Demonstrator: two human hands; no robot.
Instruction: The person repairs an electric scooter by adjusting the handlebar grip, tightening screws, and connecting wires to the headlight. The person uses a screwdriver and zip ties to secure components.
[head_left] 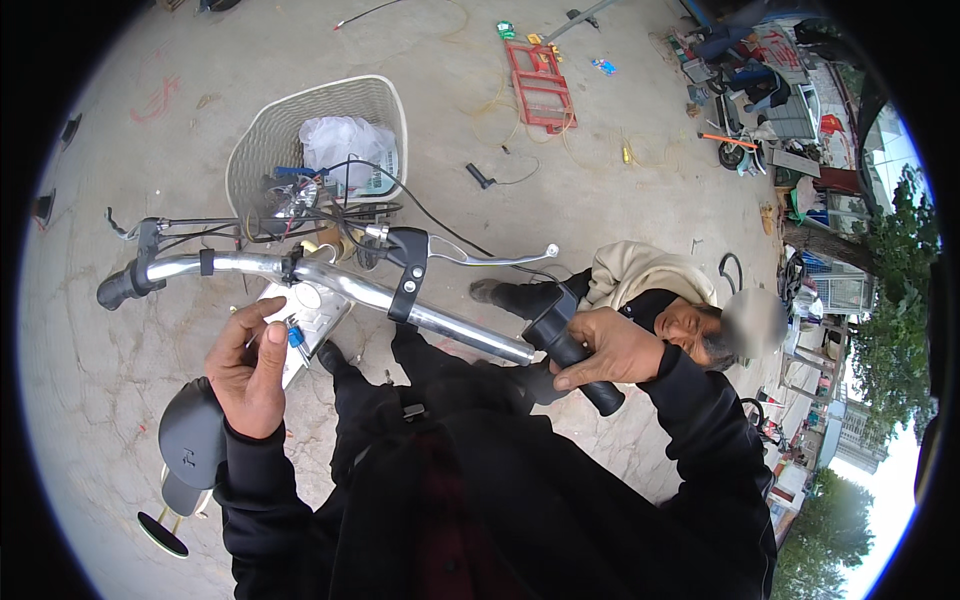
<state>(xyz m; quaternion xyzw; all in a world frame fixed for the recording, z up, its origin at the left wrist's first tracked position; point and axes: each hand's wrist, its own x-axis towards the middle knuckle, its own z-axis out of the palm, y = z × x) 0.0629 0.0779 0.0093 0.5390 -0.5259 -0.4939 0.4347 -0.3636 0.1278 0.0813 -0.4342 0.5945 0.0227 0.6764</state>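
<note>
My right hand [610, 350] holds a black rubber throttle grip [572, 362] with a wider collar, just beyond the bare end of the chrome handlebar [455, 326]. A black bracket [408, 282] carries a silver brake lever [490, 258] on that bar. At the left, my left hand [250, 365] is loosely curled with fingers apart and apparently empty, below the bar. Beside its thumb, a small blue-and-silver part [295, 334] lies over a pale plate [315, 315]. The other end of the bar has a black grip [122, 288]; loose cables run above it.
A white basket [250, 135] with bags stands ahead. A person [640, 275] in a beige top is close at right. A red metal frame [540, 85] and hoses lie on the ground [150, 130]. A black saddle [190, 440] is at lower left; scooters and clutter [750, 110] line the right.
</note>
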